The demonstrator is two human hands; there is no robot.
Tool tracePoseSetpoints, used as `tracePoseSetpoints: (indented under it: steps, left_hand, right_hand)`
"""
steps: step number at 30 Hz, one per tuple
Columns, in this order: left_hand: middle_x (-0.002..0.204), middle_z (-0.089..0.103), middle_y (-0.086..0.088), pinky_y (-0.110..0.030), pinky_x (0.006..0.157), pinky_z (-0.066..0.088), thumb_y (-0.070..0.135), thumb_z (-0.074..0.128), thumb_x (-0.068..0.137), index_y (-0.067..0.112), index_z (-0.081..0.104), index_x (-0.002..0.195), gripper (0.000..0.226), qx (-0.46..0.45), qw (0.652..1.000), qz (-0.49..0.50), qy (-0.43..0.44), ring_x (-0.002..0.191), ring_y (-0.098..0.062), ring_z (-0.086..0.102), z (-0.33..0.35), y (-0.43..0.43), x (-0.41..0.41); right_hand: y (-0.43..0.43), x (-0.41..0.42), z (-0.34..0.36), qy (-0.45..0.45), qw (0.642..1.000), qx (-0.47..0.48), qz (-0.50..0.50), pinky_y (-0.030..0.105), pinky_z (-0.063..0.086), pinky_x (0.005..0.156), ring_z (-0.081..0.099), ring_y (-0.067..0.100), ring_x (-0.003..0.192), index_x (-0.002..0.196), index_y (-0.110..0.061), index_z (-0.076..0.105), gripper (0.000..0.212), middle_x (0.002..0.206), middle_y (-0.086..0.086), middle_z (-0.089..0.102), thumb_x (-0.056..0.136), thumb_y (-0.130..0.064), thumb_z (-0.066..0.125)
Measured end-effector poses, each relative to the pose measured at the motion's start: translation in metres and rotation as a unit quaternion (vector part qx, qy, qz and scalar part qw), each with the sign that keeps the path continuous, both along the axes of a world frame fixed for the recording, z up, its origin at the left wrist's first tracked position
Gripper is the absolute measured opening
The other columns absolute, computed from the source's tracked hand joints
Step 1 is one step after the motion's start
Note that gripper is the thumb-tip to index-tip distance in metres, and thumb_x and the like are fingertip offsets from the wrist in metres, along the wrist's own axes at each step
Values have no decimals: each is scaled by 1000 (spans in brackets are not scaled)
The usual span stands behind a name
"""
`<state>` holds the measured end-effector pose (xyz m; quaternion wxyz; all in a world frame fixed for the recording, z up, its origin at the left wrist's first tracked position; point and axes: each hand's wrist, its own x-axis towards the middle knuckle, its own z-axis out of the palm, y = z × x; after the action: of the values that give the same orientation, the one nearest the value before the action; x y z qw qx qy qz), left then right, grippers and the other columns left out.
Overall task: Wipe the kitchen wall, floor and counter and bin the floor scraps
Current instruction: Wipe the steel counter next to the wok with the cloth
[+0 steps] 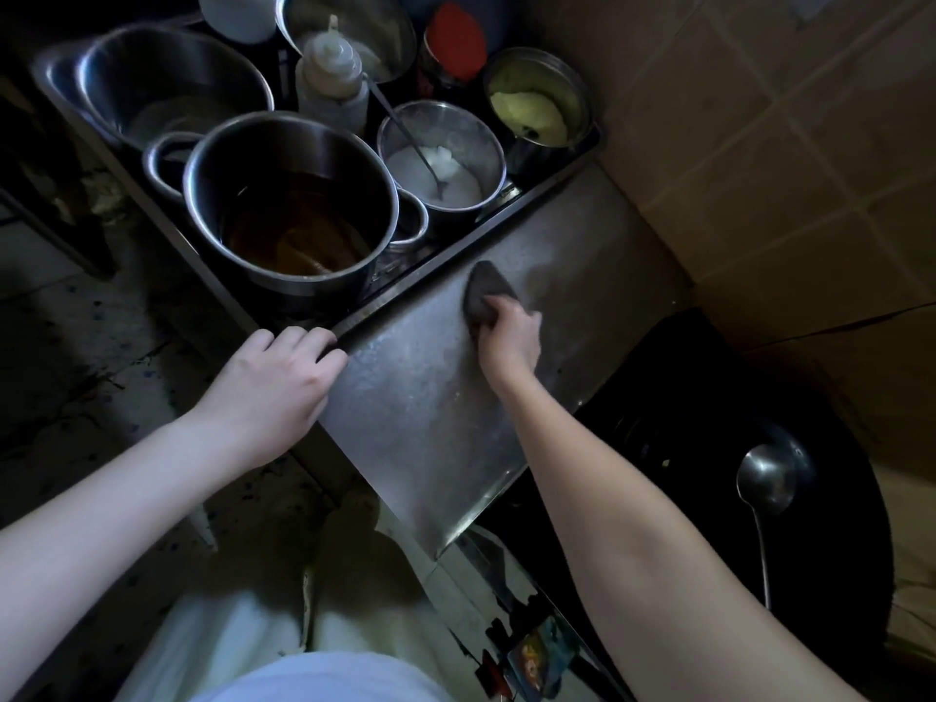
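While right hand grips dark pad on steel counter, left hand holds its edge

A dark oval scouring pad lies on the flat steel bench. Behind the bench stands a large steel pot, with a small steel bowl at its right. Right of the bench, a steel ladle lies in a black wok.

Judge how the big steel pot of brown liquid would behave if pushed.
Likely heavy: the pot holds brown liquid that would probably slosh. Rigid steel with a broad base, so it should slide, not tip. The bowl of white granules close beside it might get bumped.
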<state>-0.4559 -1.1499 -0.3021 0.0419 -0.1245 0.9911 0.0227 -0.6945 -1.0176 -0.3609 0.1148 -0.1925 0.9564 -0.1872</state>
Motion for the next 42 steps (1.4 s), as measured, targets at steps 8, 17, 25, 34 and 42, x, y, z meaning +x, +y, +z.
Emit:
tracePoseSetpoints:
  steps: [8,17,25,34,42]
  left_hand:
    - [101,66,-18,-40,60,48,12,80,65,3,69,96,34,1,1000,14,4,84,-36,65,-3,-1,4]
    - [101,66,-18,-39,60,49,9,80,62,4,69,98,39,16,999,25,16,82,-36,65,-10,0,12]
    - [103,66,-18,-39,62,50,11,82,62,5,69,100,41,21,999,26,16,86,-35,66,-11,-2,7]
    - [102,66,-17,-40,62,50,10,81,63,5,69,100,40,26,999,23,1,84,-35,66,-5,-7,11]
    - [103,67,-18,-41,62,51,10,80,65,4,70,99,36,22,1000,13,-8,85,-35,66,2,-10,0]
  right_hand:
    - [2,54,0,46,986,30,157,40,46,86,40,31,118,119,-19,60,37,135,2,53,89,-2,49]
    - [43,154,0,74,923,35,376,28,54,57,60,28,87,111,-19,67,48,120,2,65,66,-8,78]
    - [43,83,3,37,950,56,306,42,53,80,45,29,113,128,-23,56,42,140,0,50,89,-8,61]
    - [27,-10,2,42,997,8,66,35,45,80,46,28,109,116,-26,63,33,127,-3,60,91,-12,47]
    - [0,-14,6,29,998,35,33,34,45,81,46,32,106,112,-26,62,38,121,5,61,83,-8,46]
